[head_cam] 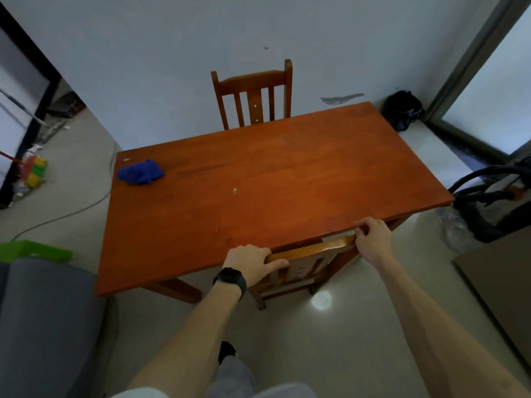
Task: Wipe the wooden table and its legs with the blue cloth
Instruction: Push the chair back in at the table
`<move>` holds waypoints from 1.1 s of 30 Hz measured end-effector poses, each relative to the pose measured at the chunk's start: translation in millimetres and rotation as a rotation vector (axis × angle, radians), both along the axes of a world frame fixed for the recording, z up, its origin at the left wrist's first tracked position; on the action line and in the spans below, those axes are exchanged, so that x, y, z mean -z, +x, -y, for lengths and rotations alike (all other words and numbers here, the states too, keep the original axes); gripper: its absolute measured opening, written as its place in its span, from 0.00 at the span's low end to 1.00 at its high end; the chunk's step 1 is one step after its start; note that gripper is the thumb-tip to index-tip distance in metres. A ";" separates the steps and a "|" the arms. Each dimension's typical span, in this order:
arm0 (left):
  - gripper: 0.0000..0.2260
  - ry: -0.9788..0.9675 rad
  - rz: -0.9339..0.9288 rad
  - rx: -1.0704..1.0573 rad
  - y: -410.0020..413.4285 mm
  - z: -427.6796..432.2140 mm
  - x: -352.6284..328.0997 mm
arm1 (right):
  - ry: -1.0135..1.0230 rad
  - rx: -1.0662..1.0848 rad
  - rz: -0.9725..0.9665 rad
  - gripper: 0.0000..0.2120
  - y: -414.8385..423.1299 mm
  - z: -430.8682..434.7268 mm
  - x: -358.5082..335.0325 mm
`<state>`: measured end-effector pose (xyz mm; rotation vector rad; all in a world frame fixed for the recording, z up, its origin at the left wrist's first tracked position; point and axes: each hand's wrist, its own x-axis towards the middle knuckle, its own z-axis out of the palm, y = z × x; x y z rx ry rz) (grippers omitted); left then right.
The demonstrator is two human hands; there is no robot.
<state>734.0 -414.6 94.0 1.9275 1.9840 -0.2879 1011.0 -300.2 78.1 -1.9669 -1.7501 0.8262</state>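
Observation:
The wooden table [258, 179] fills the middle of the head view, its reddish top bare but for a crumpled blue cloth [140, 172] near the far left corner and a small pale crumb [235, 191] near the centre. A near chair [304, 262] is tucked under the table's front edge. My left hand [250, 262], with a black watch on the wrist, grips the left end of that chair's top rail. My right hand [373, 235] grips the rail's right end. Two front table legs show partly under the top.
A second wooden chair [254, 96] stands against the wall behind the table. A grey sofa [43, 326] and a green box [34, 249] sit at the left. A black bin bag [402, 109], black hoses [488, 193] and a brown board [502, 282] are at the right. A cable [71, 212] lies on the floor.

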 end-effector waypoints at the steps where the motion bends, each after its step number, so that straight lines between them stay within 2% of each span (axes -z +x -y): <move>1: 0.35 0.001 -0.009 0.003 0.4 -3.0 -0.8 | -0.002 0.001 0.006 0.06 0.0 -3.7 0.6; 17: 0.41 0.015 -0.038 0.016 -5.5 -19.5 13.1 | -0.020 0.038 -0.009 0.07 -12.2 -14.0 -7.2; 25: 0.38 -0.009 -0.003 0.013 -8.2 -17.9 11.4 | -0.067 -0.010 0.065 0.12 -11.2 -10.7 -7.4; 27: 0.38 0.004 0.010 0.024 -9.3 -16.0 10.9 | -0.118 -0.051 0.137 0.16 -9.4 -4.9 -7.8; 30: 0.35 0.030 0.042 0.026 -9.0 -16.0 6.7 | -0.066 -0.135 0.407 0.23 -21.4 18.4 -13.3; 33: 0.27 0.088 0.112 0.014 -10.5 -11.8 3.7 | 0.063 -0.235 0.417 0.25 -57.2 60.1 -15.8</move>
